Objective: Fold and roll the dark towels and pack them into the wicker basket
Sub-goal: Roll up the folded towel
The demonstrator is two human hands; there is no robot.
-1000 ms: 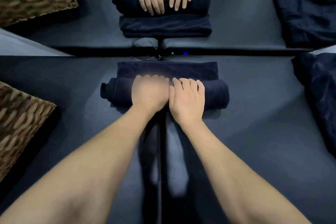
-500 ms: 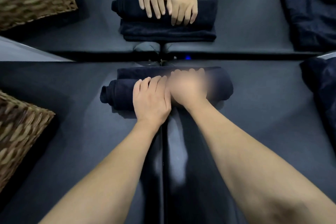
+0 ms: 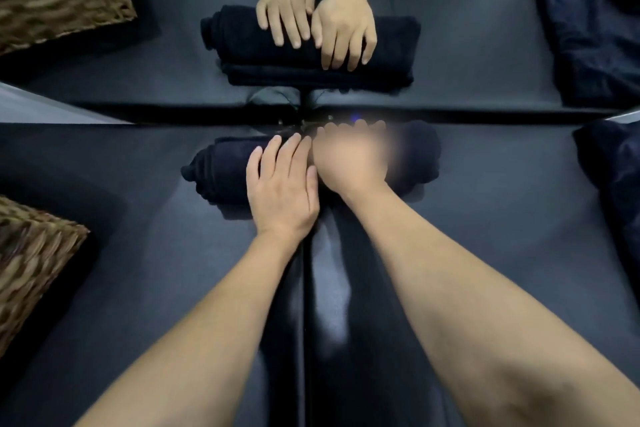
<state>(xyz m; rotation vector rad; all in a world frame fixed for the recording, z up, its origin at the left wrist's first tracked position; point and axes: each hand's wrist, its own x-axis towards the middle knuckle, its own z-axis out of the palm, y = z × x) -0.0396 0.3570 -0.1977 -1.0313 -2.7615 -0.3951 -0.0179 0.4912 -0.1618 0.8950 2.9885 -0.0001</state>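
I see the dark towel (image 3: 221,172) rolled almost fully, lying across the desk (image 3: 485,236) under both hands. The left hand (image 3: 282,184) lies flat on the roll, fingers straight. The right hand (image 3: 349,158), just beside it, is blurred; I cannot tell whether its fingers curl. The wicker basket (image 3: 31,267) sits well to the left of the left hand, and 1 more dark heap (image 3: 616,163) lies far right of the right hand. My worry: uneven pressure could make the roll cone out or spring loose when lifted.
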